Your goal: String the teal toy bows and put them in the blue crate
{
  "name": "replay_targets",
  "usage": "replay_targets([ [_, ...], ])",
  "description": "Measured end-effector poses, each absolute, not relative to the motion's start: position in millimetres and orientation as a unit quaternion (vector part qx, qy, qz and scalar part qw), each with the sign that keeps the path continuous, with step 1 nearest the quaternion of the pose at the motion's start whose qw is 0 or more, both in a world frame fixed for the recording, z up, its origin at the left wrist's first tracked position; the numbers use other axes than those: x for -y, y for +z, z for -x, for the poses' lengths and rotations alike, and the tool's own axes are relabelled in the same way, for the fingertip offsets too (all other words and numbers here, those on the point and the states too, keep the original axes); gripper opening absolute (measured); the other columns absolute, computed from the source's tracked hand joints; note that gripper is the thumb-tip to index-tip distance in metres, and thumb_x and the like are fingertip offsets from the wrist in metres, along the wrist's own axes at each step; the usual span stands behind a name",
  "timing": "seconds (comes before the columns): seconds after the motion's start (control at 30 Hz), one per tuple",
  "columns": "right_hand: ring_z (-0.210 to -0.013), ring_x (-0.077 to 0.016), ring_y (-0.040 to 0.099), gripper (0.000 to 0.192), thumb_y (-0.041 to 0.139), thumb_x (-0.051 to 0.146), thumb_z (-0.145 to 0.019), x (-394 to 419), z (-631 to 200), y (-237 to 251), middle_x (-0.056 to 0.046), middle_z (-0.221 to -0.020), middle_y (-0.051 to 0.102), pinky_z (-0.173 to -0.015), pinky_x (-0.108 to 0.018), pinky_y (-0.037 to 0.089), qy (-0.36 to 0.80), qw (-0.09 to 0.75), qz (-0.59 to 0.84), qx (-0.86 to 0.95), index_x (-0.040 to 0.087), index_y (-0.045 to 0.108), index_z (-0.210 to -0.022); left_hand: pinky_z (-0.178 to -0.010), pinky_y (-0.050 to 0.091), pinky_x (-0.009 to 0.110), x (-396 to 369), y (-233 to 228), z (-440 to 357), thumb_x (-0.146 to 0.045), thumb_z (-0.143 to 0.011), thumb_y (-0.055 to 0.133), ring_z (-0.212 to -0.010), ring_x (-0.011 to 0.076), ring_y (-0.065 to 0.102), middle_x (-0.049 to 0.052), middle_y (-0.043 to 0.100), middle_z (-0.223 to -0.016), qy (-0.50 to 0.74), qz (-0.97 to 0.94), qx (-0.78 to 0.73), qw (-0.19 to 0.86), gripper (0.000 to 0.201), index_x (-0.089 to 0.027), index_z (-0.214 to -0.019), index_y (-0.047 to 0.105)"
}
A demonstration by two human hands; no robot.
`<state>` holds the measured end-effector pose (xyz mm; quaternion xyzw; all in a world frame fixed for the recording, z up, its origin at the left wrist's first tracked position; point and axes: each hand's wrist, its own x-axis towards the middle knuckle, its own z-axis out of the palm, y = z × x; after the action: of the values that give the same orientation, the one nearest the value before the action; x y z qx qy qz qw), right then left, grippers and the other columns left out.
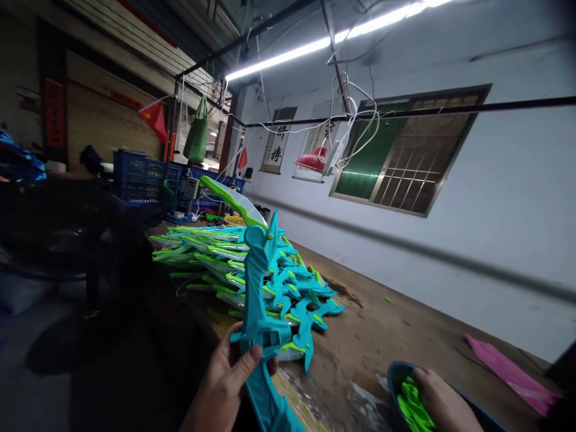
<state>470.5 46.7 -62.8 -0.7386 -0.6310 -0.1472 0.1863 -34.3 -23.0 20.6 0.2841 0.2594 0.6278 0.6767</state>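
My left hand is closed around the grip of a teal plastic toy bow, held upright with a bright green and clear limb at its top. The bow's lower end runs out of the bottom of the view. My right hand reaches into a dark basin of small bright green plastic parts; its fingertips are hidden there. Just behind the held bow, a stack of similar teal and green bows lies on the table.
The brown tabletop runs along a white wall. A pink strip lies at the right and a small green piece near the wall. Blue crates stand at the back. A stool is at the left, and a metal frame with cables hangs overhead.
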Motion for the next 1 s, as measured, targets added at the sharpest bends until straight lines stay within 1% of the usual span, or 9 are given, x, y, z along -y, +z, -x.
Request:
replay_targets([
  [0.1, -0.079, -0.0343, 0.074, 0.011, 0.052, 0.023, -0.061, -43.5, -459.0, -53.6, -0.014, -0.073, 0.073, -0.075, -0.04, 0.058, -0.102, 0.189, 0.735, 0.643, 0.029, 0.059, -0.055, -0.074, 0.054, 0.032, 26.5, 17.7, 34.1, -0.043, -0.072, 0.088, -0.078, 0.0218, 0.071, 0.004, 0.076, -0.087, 0.627, -0.304, -0.27, 0.664, 0.054, -0.021, -0.113, 0.061],
  [0.27, -0.064, -0.0376, 0.072, 0.011, 0.052, 0.028, -0.056, -33.9, -437.9, -38.3, -0.013, -0.056, 0.067, -0.067, -0.045, 0.057, -0.055, 0.221, 0.741, 0.632, 0.029, 0.05, -0.045, -0.075, 0.055, 0.033, 34.4, 19.2, 32.1, -0.044, -0.069, 0.088, -0.078, 0.0226, 0.072, 0.004, 0.076, -0.089, 0.643, -0.303, -0.283, 0.644, 0.057, -0.02, -0.114, 0.062],
  [0.33, -0.07, -0.0368, 0.073, 0.015, 0.051, 0.035, -0.063, -32.6, -412.0, -31.3, -0.015, -0.065, 0.071, -0.07, -0.045, 0.057, -0.038, 0.25, 0.724, 0.642, 0.027, 0.06, -0.053, -0.075, 0.055, 0.032, 35.8, 19.0, 28.1, -0.043, -0.068, 0.09, -0.077, 0.0219, 0.071, 0.004, 0.076, -0.087, 0.65, -0.293, -0.283, 0.642, 0.058, -0.021, -0.113, 0.062],
  [0.43, -0.08, -0.0264, 0.073, 0.034, 0.049, 0.048, -0.082, -21.5, -344.2, -13.8, -0.01, -0.09, 0.076, -0.077, -0.034, 0.058, 0.018, 0.3, 0.666, 0.683, 0.026, 0.072, -0.09, -0.077, 0.055, 0.033, 34.8, 14.0, 19.3, -0.045, -0.07, 0.088, -0.081, 0.0221, 0.071, 0.005, 0.076, -0.091, 0.637, -0.312, -0.286, 0.644, 0.059, -0.02, -0.117, 0.061],
  [0.5, -0.068, -0.0221, 0.07, 0.037, 0.055, 0.055, -0.088, -5.2, -287.5, 4.9, -0.007, -0.085, 0.074, -0.065, -0.03, 0.058, 0.133, 0.395, 0.583, 0.698, 0.023, 0.069, -0.101, -0.08, 0.055, 0.034, 33.2, 8.4, 13.6, -0.048, -0.073, 0.085, -0.084, 0.0234, 0.071, 0.007, 0.077, -0.096, 0.62, -0.342, -0.288, 0.645, 0.059, -0.02, -0.119, 0.06],
  [0.57, -0.063, -0.0197, 0.066, 0.03, 0.071, 0.051, -0.084, 14.3, -233.9, 26.2, -0.003, -0.071, 0.069, -0.06, -0.027, 0.055, 0.234, 0.5, 0.472, 0.687, 0.022, 0.069, -0.091, -0.08, 0.055, 0.034, 32.1, 2.9, 9.7, -0.05, -0.076, 0.082, -0.086, 0.0249, 0.072, 0.007, 0.077, -0.098, 0.606, -0.367, -0.298, 0.639, 0.059, -0.02, -0.121, 0.059],
  [0.67, -0.07, -0.0188, 0.067, 0.015, 0.075, 0.037, -0.086, 37.6, -179.9, 48.2, -0.003, -0.081, 0.068, -0.063, -0.026, 0.055, 0.293, 0.541, 0.365, 0.698, 0.023, 0.071, -0.088, -0.086, 0.055, 0.036, 32.2, -2.7, 8.4, -0.051, -0.079, 0.079, -0.097, 0.0278, 0.071, 0.01, 0.076, -0.109, 0.601, -0.382, -0.314, 0.628, 0.059, -0.021, -0.126, 0.057],
  [0.8, -0.068, -0.0185, 0.068, 0.014, 0.077, 0.034, -0.086, 45.8, -158.1, 44.5, -0.002, -0.077, 0.067, -0.062, -0.026, 0.056, 0.336, 0.561, 0.353, 0.669, 0.023, 0.069, -0.089, -0.1, 0.05, 0.04, 33.2, -6.5, 10.6, -0.049, -0.078, 0.081, -0.116, 0.0326, 0.065, 0.012, 0.073, -0.123, 0.603, -0.375, -0.319, 0.628, 0.063, -0.022, -0.13, 0.057],
  [1.0, -0.064, -0.016, 0.067, 0.008, 0.072, 0.025, -0.09, 40.0, -150.8, 37.9, 0.001, -0.074, 0.068, -0.06, -0.023, 0.055, 0.261, 0.549, 0.369, 0.703, 0.022, 0.066, -0.086, -0.092, 0.054, 0.038, 33.6, -10.9, 7.9, -0.049, -0.073, 0.084, -0.113, 0.034, 0.066, 0.011, 0.075, -0.117, 0.625, -0.354, -0.32, 0.618, 0.06, -0.023, -0.123, 0.064],
])
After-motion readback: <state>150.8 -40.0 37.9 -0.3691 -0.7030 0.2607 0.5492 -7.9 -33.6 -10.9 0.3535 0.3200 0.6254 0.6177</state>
